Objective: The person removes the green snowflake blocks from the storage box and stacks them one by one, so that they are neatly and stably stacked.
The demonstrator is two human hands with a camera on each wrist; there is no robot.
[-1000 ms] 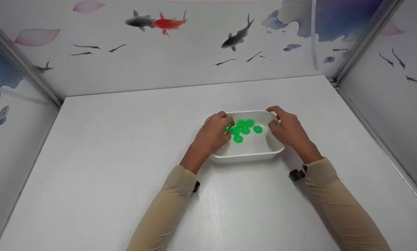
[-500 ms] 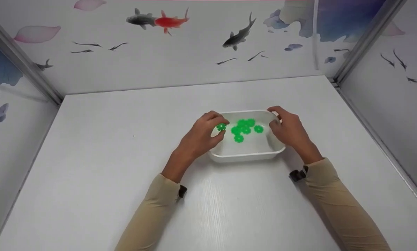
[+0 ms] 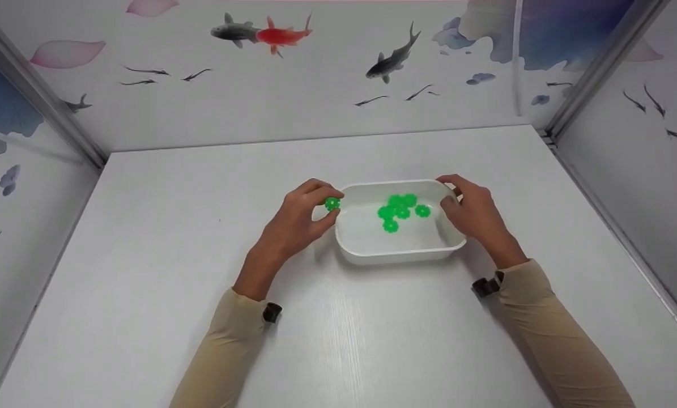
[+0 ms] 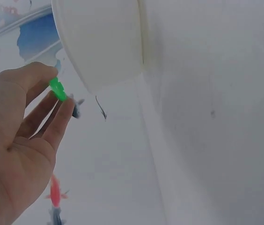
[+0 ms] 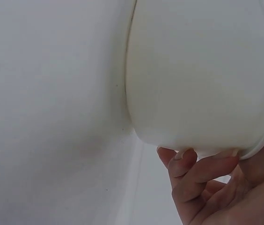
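Observation:
My left hand (image 3: pixel 299 218) pinches one small green flower-shaped plastic piece (image 3: pixel 332 203) between thumb and fingers, just outside the left rim of a white tub (image 3: pixel 397 253). In the left wrist view that piece (image 4: pixel 57 89) appears edge-on at the fingertips. Several similar green pieces (image 3: pixel 402 212) lie grouped on the tub's floor, toward its back and middle. At the tub's right end, my right hand (image 3: pixel 474 211) grips the rim, thumb on the inside and fingers outside. The right wrist view shows those fingers (image 5: pixel 202 171) against the tub's outer wall (image 5: pixel 193 79).
The tub stands on a white table (image 3: pixel 162 238), right of its middle. Behind the table rises a white wall panel (image 3: pixel 315 107) printed with fish and petals, with side panels at left and right. A dark band-like device (image 3: pixel 485 287) sits at the right wrist.
My left hand has lifted one green flower-shaped piece out of the tub and carried it left past the rim. The right hand keeps its grip on the tub.

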